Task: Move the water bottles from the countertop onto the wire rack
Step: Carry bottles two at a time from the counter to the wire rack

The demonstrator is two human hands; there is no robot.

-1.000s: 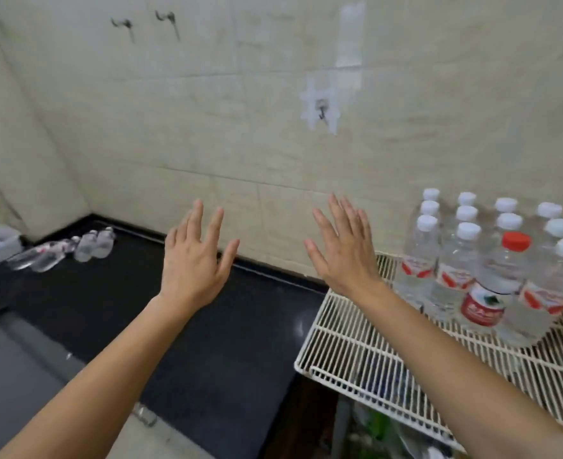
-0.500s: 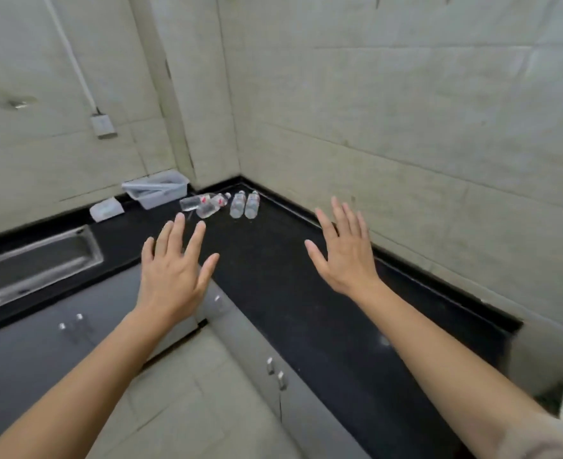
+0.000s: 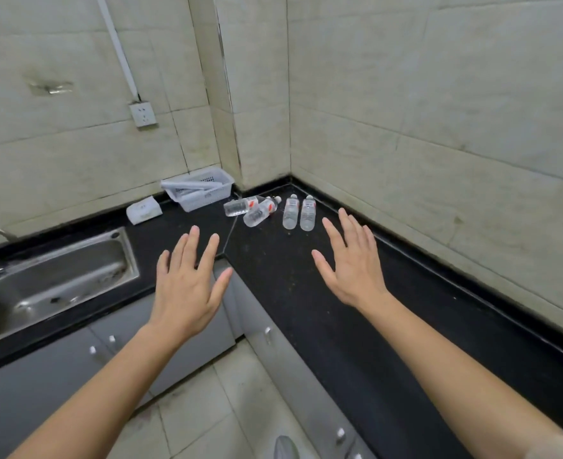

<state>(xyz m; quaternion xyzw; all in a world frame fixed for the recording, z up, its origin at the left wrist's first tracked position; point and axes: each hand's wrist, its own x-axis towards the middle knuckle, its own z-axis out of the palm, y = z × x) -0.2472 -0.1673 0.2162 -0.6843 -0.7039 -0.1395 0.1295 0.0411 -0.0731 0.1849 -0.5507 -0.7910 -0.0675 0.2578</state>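
We had both hands out flat, fingers spread, nothing held: left hand (image 3: 187, 286), right hand (image 3: 351, 263). Four water bottles (image 3: 275, 210) lay on their sides in the far corner of the black tabletop (image 3: 306, 293), beside a white basket (image 3: 199, 190). Wire rack out of frame.

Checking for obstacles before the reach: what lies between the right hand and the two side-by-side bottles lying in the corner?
Nothing: in the head view only bare black countertop separates the right hand from the two bottles.
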